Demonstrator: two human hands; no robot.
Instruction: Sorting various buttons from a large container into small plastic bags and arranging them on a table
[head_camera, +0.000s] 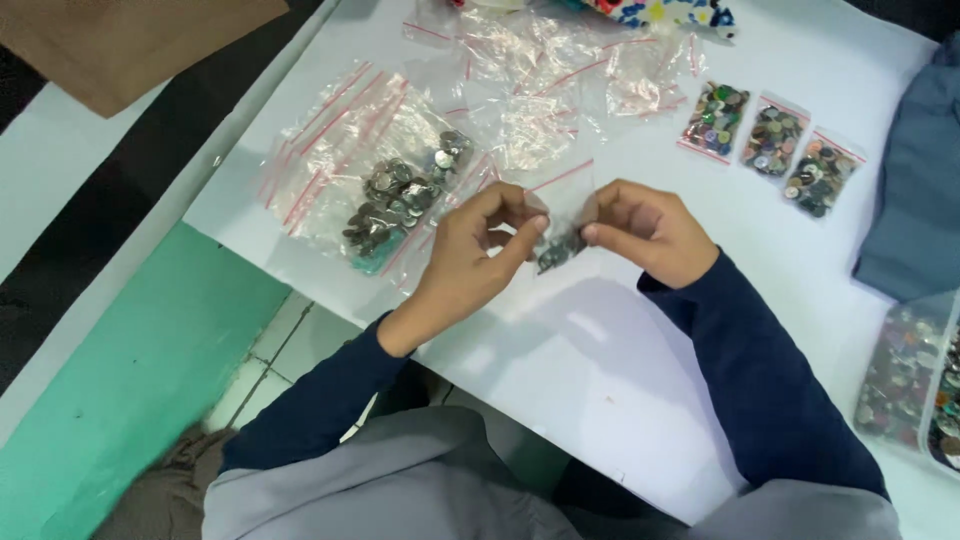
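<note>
Both hands are meeting over the middle of the white counter (600, 340), and they are pinching one small clear bag (560, 235) between them. The left hand (475, 250) is gripping the bag's left edge with thumb and forefinger closed on it; the right hand (645, 230) is doing the same on the right edge, fingers curled tight. The bag is hanging just between the two sets of fingertips, a small dark clump of buttons sagging at its bottom, slightly above the counter.

Just left of the left hand, a heap of loose buttons (405, 195), mostly grey and silver, is lying on top of a spread of empty clear bags (330, 150) with red seal strips. Beyond both hands, more empty bags (540, 90) of the same kind are piling up, crumpled and overlapping.

Up and to the right of the right hand, three filled bags (770, 140) are sitting side by side in a slanted row, each packed with mixed-colour buttons. Farther right, blue-grey cloth (915, 190) is covering the counter's edge, and a clear box (905, 375) of buttons is sitting below it.
</note>
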